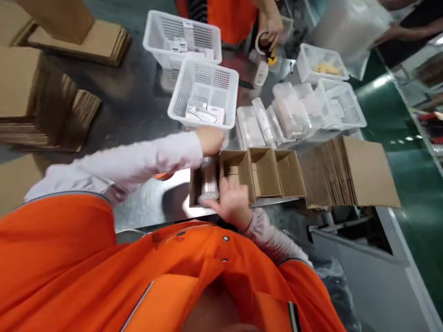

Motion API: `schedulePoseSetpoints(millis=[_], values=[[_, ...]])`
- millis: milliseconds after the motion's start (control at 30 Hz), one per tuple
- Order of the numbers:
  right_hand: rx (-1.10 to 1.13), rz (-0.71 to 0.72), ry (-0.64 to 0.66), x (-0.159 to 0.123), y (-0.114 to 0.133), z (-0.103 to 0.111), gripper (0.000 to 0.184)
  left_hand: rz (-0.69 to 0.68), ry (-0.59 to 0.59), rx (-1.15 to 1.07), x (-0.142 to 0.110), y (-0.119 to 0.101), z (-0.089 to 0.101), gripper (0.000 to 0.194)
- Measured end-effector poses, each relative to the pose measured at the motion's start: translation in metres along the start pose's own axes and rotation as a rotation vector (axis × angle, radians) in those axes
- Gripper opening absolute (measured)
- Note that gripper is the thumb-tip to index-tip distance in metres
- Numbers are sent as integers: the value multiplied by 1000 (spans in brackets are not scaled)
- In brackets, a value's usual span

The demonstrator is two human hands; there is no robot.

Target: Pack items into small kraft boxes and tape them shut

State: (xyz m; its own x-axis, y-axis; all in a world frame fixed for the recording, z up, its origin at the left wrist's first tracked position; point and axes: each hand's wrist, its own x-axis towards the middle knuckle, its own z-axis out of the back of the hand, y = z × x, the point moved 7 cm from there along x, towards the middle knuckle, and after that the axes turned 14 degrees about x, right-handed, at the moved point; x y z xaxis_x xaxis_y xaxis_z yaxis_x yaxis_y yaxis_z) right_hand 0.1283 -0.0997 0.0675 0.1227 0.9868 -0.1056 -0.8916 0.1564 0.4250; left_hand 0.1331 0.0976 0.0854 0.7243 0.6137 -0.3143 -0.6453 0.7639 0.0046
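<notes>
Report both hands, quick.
Left hand: near the wrapped bundle's far end; blurred, grip can't be told.
Right hand: open, thumb at the bundle's near end.

A grey metal worktable (121, 87) bears stacks of flattened corrugated cardboard (44, 106) from 9 to 10 o'clock. Around 12 stand two white perforated plastic baskets (232, 99). Between 1 and 2 lie clear bubble-wrapped packs (249, 127), with two more white plastic baskets (358, 110) beyond. Four open cardboard cartons (265, 177) line the near edge, at the dial's centre. Upright flattened cartons (372, 175) stand at 3; their base is hidden.
</notes>
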Motion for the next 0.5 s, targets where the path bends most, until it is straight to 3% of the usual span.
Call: schedulePoseSetpoints(millis=[67, 133, 200, 300, 400, 500], values=[[31, -97, -36, -19, 2, -30, 83, -95, -72, 114, 46, -9, 25, 34], [48, -164, -73, -24, -6, -45, 71, -170, -87, 135, 97, -32, 35, 40], [49, -212, -92, -26, -20, -43, 59, -243, -86, 159, 143, -63, 33, 43], [42, -229, -81, -32, -41, -28, 60, -307, -151, 201, 194, -103, 29, 45], [26, -195, -103, -41, -52, -19, 61, -360, -249, 224, 229, -129, 28, 46], [34, -168, -164, -47, -55, -20, 54, -424, -255, 246, 254, -144, 22, 39]])
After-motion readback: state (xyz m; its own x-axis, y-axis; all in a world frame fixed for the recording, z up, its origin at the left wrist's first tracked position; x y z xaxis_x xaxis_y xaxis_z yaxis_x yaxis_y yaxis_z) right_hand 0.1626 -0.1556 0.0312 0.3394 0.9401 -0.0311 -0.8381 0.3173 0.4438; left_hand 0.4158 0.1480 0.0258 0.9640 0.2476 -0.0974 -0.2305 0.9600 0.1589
